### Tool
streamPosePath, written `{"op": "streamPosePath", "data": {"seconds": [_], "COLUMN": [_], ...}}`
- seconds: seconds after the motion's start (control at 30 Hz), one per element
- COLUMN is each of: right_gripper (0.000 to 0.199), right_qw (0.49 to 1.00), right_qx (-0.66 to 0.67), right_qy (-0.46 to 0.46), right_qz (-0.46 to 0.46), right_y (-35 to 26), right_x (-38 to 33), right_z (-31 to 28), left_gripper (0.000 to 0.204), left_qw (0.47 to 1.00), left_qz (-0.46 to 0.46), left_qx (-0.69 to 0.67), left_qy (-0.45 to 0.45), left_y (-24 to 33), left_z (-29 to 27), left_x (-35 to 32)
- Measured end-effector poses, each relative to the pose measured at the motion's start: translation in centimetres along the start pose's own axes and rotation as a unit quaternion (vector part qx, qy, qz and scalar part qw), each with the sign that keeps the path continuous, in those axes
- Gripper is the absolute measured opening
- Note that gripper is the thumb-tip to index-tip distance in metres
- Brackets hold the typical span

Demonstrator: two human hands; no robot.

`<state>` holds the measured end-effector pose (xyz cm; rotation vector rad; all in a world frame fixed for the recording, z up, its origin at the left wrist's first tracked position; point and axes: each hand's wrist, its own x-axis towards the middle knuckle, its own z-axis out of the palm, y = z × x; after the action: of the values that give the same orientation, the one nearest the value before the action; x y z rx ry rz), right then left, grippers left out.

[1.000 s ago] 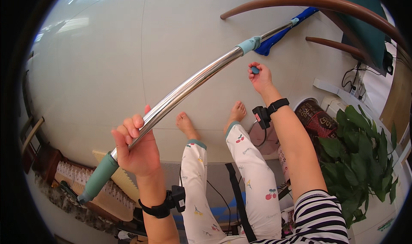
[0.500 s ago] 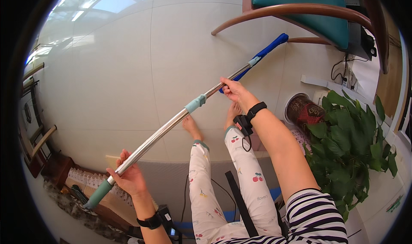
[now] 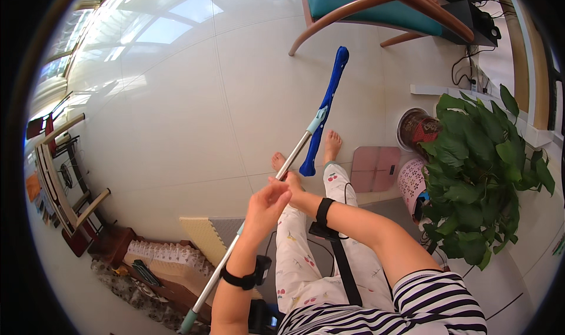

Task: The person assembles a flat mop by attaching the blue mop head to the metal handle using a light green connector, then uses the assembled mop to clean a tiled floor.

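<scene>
A flat mop (image 3: 316, 123) with a long blue cloth head slants across the view. Its silver pole runs down to the lower left and ends in a green grip. My right hand (image 3: 293, 183) is closed round the pole below the head, partly covered by the left. Across the pole's middle lies my left hand (image 3: 268, 205), its fingers bent and drawn together next to my right hand; their underside is hidden. The mop head hangs above the tiled floor or rests on it; I cannot tell which. Both my wrists carry black straps with small devices.
A teal-seated wooden chair (image 3: 365, 8) stands at the far side. On the right are a leafy plant (image 3: 479, 176), a dark red bin (image 3: 416, 129) and a pink scale (image 3: 375, 169). Wooden furniture (image 3: 109, 246) and a folded frame chair (image 3: 59, 182) line the left. My bare feet are below the mop head.
My left hand has moved from the pole's lower end up beside my right hand. The mop has swung steeper, its head now nearer my feet, and its grip end has dropped down and to the right.
</scene>
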<state>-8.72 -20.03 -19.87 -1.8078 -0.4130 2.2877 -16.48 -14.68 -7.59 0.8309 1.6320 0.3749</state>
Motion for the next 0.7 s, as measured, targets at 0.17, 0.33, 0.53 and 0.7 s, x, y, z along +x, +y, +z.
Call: {"op": "streamPosePath", "data": {"seconds": [0.17, 0.33, 0.53, 0.7], "right_gripper": [0.031, 0.033, 0.037, 0.053], "right_qw": [0.993, 0.992, 0.968, 0.879], "right_qx": [-0.114, -0.124, -0.246, -0.343], "right_qy": [-0.001, -0.01, -0.056, -0.309], "right_qz": [-0.019, -0.022, 0.0, -0.12], "right_y": [-0.5, -1.2, -1.4, -1.0], "right_x": [-7.3, -11.7, -14.3, -12.8], "right_z": [2.2, 3.1, 5.0, 1.7], "left_gripper": [0.066, 0.077, 0.075, 0.065], "left_qw": [0.989, 0.99, 0.991, 0.993], "left_qz": [-0.056, -0.062, -0.089, 0.048], "left_qx": [0.133, 0.128, 0.044, 0.104], "left_qy": [-0.018, -0.022, -0.089, 0.037], "left_y": [-0.2, 0.1, -0.6, -1.3], "left_z": [0.4, 0.9, 0.8, 0.2], "left_x": [5.6, 6.8, 5.8, 3.4]}}
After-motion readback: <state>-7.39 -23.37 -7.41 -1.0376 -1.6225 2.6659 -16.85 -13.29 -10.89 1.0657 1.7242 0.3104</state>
